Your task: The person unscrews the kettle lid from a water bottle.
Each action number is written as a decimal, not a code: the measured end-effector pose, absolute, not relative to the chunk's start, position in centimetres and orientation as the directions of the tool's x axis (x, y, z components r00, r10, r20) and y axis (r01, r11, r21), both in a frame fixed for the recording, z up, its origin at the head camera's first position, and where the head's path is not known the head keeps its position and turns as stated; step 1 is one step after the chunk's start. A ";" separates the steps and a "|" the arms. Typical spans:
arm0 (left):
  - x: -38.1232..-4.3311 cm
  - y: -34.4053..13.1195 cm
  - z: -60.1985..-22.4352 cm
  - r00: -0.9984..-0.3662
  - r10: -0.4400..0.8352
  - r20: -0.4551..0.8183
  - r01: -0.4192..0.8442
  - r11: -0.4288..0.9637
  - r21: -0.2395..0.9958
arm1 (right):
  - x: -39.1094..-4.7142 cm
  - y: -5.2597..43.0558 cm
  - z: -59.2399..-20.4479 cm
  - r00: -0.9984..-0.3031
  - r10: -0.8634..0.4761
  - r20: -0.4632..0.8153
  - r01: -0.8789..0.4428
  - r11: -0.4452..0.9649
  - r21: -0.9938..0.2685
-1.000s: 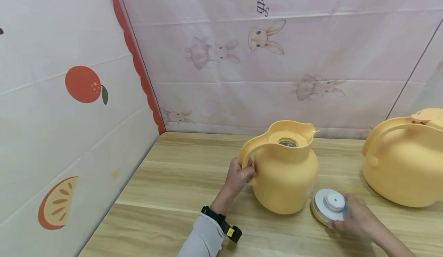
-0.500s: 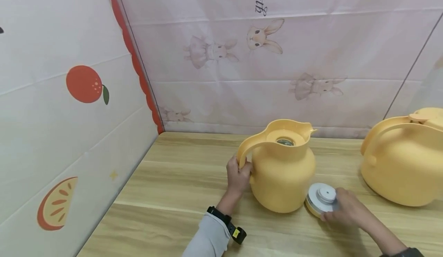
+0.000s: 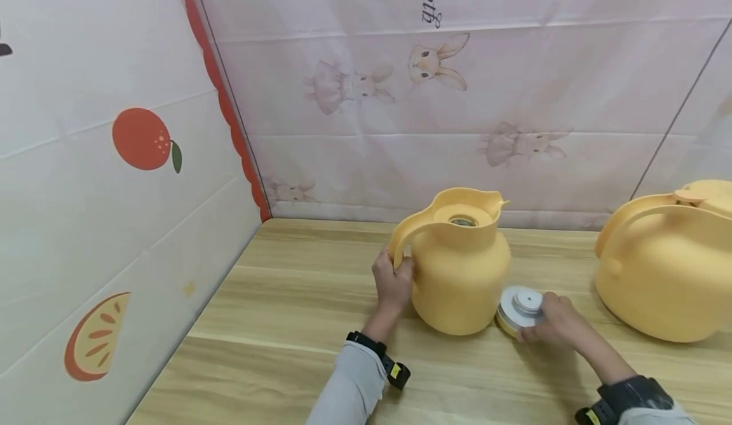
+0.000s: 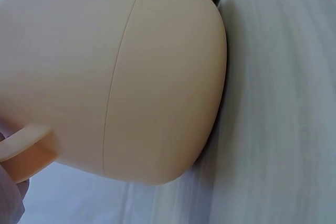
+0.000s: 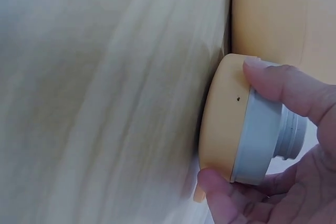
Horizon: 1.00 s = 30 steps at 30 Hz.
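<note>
Yellow jug [image 3: 460,279] on tabletop [image 3: 297,298]: our left grip [image 3: 393,283] clasps handle [image 3: 407,229], right grip [image 3: 557,321] pinches lid [image 3: 513,310] beside jug.

Smooth, softly matt plastic forms the spouted jug [image 3: 460,279] and, farther from the counter's [image 3: 297,323] back left corner, a second jug [image 3: 669,266]; the lid [image 3: 515,312] between them looks like smooth plastic too (its ringed grey top included). The counter has a smooth wood-grain finish, while creased, faintly glossy sheeting [image 3: 389,164] hangs along its back edge.
</note>
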<state>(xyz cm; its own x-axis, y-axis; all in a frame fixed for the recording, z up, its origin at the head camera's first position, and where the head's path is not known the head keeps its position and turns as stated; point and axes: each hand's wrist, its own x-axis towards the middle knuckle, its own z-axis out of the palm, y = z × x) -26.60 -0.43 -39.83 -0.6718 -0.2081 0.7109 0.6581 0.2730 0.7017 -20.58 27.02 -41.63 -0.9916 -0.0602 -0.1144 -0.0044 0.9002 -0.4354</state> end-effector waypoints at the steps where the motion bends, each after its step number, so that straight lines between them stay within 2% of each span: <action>1: -27.1 -0.5 -40.3 -0.674 -0.210 0.708 0.655 0.275 0.704 | -20.8 26.9 -41.6 -0.991 -0.052 -0.125 0.008 0.898 -0.440; 17: -30.2 -0.3 -40.6 -0.636 -0.261 0.726 0.656 0.313 0.687 | -24.4 26.1 -41.5 -0.974 0.055 -0.220 0.162 0.847 -0.506; 24: -31.8 -0.4 -40.6 -0.647 -0.286 0.707 0.634 0.313 0.707 | -25.8 25.5 -41.6 -0.973 0.077 -0.220 0.181 0.844 -0.505; 30: -32.4 0.6 -40.6 -0.655 -0.300 0.694 0.618 0.316 0.720 | -26.5 25.9 -41.4 -0.951 0.133 -0.281 0.268 0.808 -0.525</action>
<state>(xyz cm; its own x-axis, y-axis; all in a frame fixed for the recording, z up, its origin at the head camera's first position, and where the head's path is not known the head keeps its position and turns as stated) -32.39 0.61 -40.63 -0.6548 -0.2996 0.6939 0.6180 0.3163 0.7198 -26.51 25.86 -41.45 -0.9506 0.1330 -0.2806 0.2680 0.8078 -0.5250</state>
